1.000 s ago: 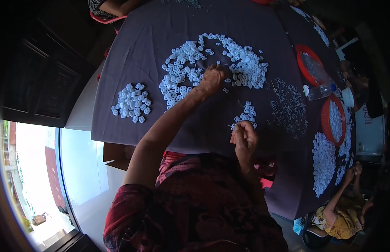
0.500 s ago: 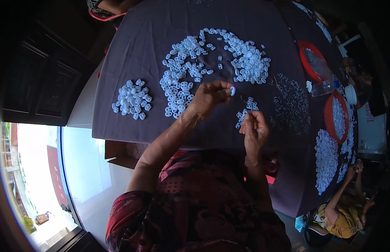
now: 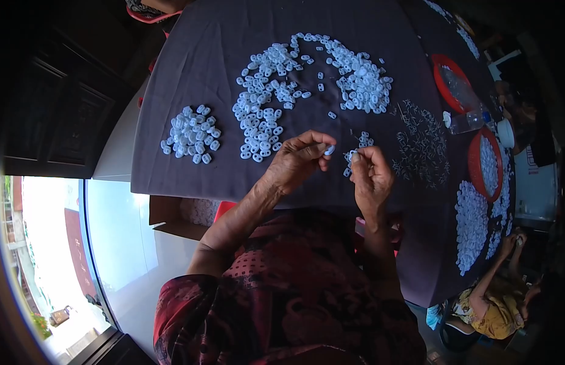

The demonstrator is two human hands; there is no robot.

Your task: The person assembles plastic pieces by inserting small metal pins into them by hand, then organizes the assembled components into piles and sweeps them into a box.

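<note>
Left hand [image 3: 299, 159] pinches 1 small white piece [image 3: 330, 149] at its fingertips, held just above the dark-clothed table [image 3: 191, 73]. Right hand [image 3: 372, 176] sits just beside it, fingers curled narrow around another tiny white bit, too small to make out. Just behind the right hand lies a little cluster [image 3: 360, 146], partly hidden by the fingers. Further out: 1 big arc-shaped heap [image 3: 306, 85], 1 smaller pile [image 3: 192, 134] off left, 2 red trays [image 3: 484, 164] at right, the far 1 half cut by distortion.
</note>
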